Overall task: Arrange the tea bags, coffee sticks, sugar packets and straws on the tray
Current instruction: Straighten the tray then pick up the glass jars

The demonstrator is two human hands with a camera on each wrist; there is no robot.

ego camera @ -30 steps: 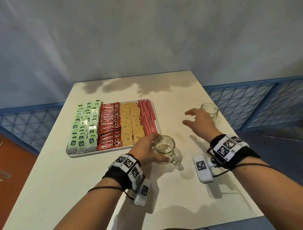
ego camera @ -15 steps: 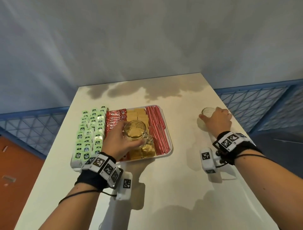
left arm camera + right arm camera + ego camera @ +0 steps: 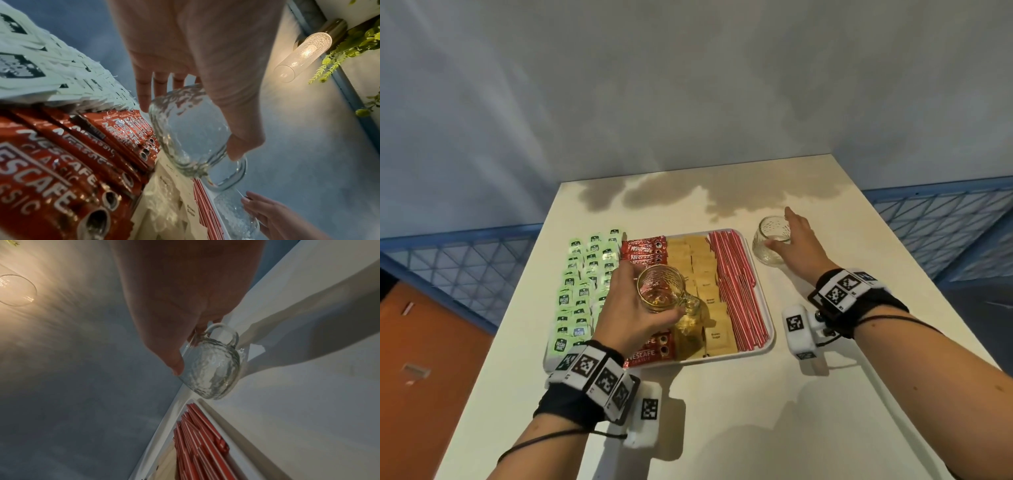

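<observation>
The white tray (image 3: 770, 344) holds green tea bags (image 3: 585, 274), red coffee sticks (image 3: 642, 248), brown sugar packets (image 3: 702, 260) and red-white straws (image 3: 736, 274) in side-by-side rows. My left hand (image 3: 633, 305) grips a clear glass mug (image 3: 661, 291) by its rim, held above the coffee sticks (image 3: 61, 162) and sugar packets (image 3: 164, 203); the mug (image 3: 191, 133) hangs handle down. My right hand (image 3: 796, 243) holds a second glass mug (image 3: 770, 243), tilted, just right of the tray's far right corner. That mug (image 3: 211, 366) is pinched between thumb and fingers beside the straws (image 3: 197, 443).
The white table (image 3: 722, 411) ends close on the left and right, with a blue lattice railing (image 3: 945, 212) beyond both sides. A grey wall stands behind its far edge. A lit wall lamp (image 3: 304, 48) and green plant (image 3: 349, 42) show in the left wrist view.
My left hand lifted its mug from the table near the tray's front and carried it over the tray. My right hand reached the second mug, took hold and brought it toward the tray.
</observation>
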